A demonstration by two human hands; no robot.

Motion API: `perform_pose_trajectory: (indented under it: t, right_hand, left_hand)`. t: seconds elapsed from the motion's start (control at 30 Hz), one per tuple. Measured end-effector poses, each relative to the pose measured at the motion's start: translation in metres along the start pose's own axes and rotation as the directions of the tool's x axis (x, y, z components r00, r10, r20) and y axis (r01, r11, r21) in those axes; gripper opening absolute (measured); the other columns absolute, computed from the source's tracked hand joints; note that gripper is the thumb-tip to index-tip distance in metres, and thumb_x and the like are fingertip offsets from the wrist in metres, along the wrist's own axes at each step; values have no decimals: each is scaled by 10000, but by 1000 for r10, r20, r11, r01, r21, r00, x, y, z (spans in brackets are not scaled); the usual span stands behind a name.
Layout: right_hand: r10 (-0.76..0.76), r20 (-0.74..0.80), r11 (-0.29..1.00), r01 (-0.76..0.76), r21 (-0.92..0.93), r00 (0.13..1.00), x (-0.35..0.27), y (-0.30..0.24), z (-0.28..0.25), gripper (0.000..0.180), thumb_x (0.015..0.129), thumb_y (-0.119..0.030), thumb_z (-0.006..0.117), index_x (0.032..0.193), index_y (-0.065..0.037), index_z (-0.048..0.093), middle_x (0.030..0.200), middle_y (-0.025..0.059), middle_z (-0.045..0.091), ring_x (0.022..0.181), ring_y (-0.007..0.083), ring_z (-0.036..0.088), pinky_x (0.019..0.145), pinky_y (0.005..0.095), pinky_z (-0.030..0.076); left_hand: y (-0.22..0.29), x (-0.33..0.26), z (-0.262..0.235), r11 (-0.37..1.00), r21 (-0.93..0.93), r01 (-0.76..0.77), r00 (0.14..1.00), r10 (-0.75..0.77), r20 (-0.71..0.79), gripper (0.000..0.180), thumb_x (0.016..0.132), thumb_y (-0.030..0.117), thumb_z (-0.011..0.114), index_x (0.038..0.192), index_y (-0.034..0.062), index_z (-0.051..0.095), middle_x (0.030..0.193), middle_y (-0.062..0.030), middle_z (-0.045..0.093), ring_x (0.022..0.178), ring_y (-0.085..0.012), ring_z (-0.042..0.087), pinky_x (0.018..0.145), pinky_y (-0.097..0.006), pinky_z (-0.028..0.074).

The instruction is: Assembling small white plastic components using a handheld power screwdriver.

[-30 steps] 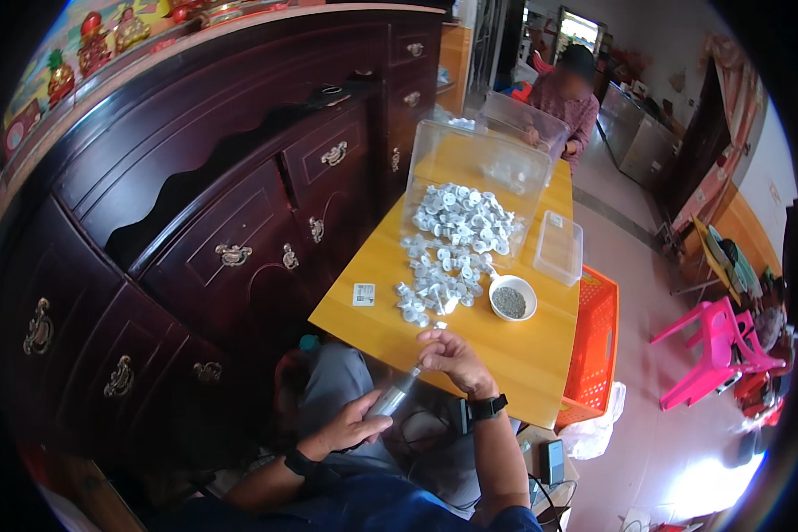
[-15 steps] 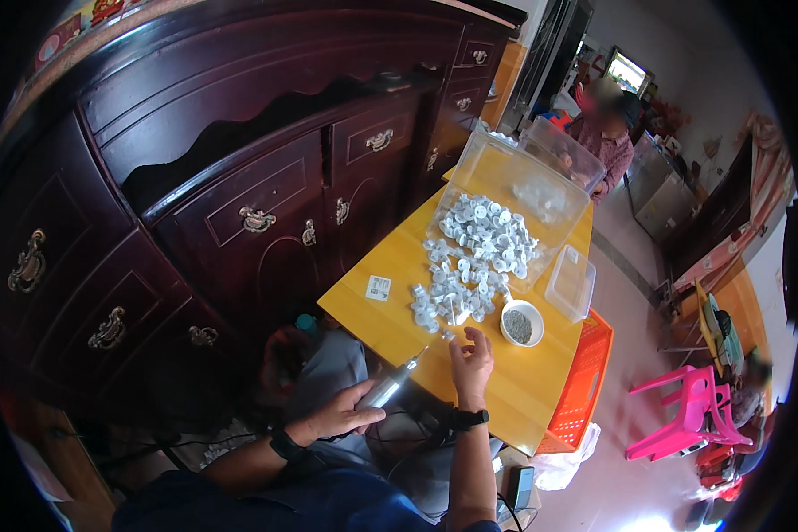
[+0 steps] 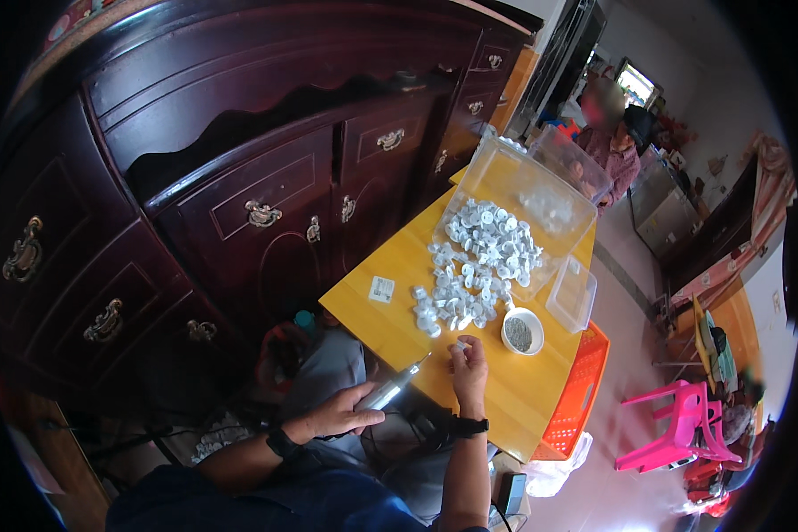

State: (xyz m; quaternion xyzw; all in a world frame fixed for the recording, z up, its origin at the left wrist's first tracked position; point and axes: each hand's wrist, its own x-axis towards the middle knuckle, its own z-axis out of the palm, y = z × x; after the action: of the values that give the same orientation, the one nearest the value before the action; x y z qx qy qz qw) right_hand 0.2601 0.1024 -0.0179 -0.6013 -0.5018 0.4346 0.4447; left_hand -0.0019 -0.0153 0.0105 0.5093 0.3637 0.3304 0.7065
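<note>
My left hand [image 3: 344,410] is wrapped around a silver pen-shaped electric screwdriver [image 3: 390,388], its thin bit pointing up and to the right past the table's near edge. My right hand [image 3: 468,368] is closed in a pinch on a small white plastic part [image 3: 460,346], mostly covered by the fingers. Just beyond it spreads a heap of white plastic parts [image 3: 492,244] with round discs, spilling out of a clear plastic bin [image 3: 569,226] tipped toward me. A white handled cup [image 3: 535,347] of small grey metal pieces, too tiny to make out, stands right of the right hand.
The yellow table [image 3: 363,324] bears a white label [image 3: 382,289] and a clear rectangular tray [image 3: 572,293]. An orange crate [image 3: 579,390] adjoins its right side. A dark wooden cabinet [image 3: 239,168] lines the left. A person [image 3: 614,151] sits at the far end; a pink stool [image 3: 678,426] stands right.
My right hand has drawn back slightly from the heap, its fingers closing on a white plastic part. The left hand with the screwdriver has hardly moved. The whole view has shifted a little.
</note>
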Motion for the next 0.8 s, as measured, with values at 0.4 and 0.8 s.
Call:
perform_pose_trajectory:
  t: [0.4,0.8]
  right_hand:
    - [104,-16,858,-82,507,994,-42,-7,5,235,941,-7,574,1174,-36,567,1086,35,630,824,91,616,714,213,499]
    - [24,-46,769,11,639,999,-38,16,6,193,920,87,548,1061,-38,509,1057,80,638,911,166,650,859,279,529]
  left_hand:
    - [10,7,7,987,131,98,993,-105,51,654,971,265,624,1488,18,308,858,-3,521,649,-70,514,588,-223,453]
    - [21,17,26,984,140,109,994,-112,10,563,948,193,638,1428,36,390,841,-3,573,621,-69,537,560,-225,463]
